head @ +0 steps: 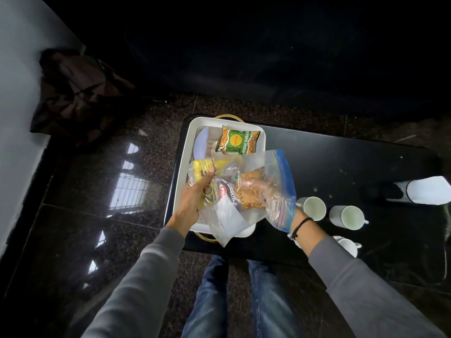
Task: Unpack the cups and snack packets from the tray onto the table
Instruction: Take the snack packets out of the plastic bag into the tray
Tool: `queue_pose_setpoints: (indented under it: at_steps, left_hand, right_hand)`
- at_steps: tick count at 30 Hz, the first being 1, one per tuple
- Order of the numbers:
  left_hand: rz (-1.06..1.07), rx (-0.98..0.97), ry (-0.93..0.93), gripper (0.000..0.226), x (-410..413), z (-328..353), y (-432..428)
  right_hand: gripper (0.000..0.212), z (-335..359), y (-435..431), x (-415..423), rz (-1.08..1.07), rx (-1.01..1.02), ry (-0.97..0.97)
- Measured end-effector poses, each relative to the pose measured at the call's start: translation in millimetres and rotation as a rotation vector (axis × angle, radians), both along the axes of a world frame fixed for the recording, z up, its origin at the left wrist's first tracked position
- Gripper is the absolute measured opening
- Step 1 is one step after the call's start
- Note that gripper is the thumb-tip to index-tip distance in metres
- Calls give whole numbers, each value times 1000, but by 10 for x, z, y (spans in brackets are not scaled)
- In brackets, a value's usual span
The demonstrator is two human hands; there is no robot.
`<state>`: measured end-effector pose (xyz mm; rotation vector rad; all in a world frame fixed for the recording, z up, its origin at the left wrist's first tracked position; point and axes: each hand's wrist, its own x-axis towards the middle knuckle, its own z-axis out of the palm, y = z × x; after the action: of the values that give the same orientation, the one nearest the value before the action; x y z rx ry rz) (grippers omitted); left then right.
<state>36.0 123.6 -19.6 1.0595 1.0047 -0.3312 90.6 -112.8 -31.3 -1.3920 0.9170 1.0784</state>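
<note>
Two hands over the tray [181, 167]: left hand [195, 193] grips the zip bag [273, 189]; right hand [256, 191] reaches inside, grasp unclear.

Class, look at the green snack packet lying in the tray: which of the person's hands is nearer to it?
Left. The left hand grips a yellow packet just below the green snack packet; the right hand, inside the zip bag, sits slightly farther.
</note>
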Motion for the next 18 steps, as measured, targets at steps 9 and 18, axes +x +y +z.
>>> queue_pose_setpoints:
  at_steps: [9,18]
  left_hand:
    - [-69,17,-24,24,54,24,95]
    - [-129,119,-152,25,-46,10,168]
  right_hand:
    - [46,488,224,108,157,259,-28]
    - [13,609,304,139,-34,223,-348]
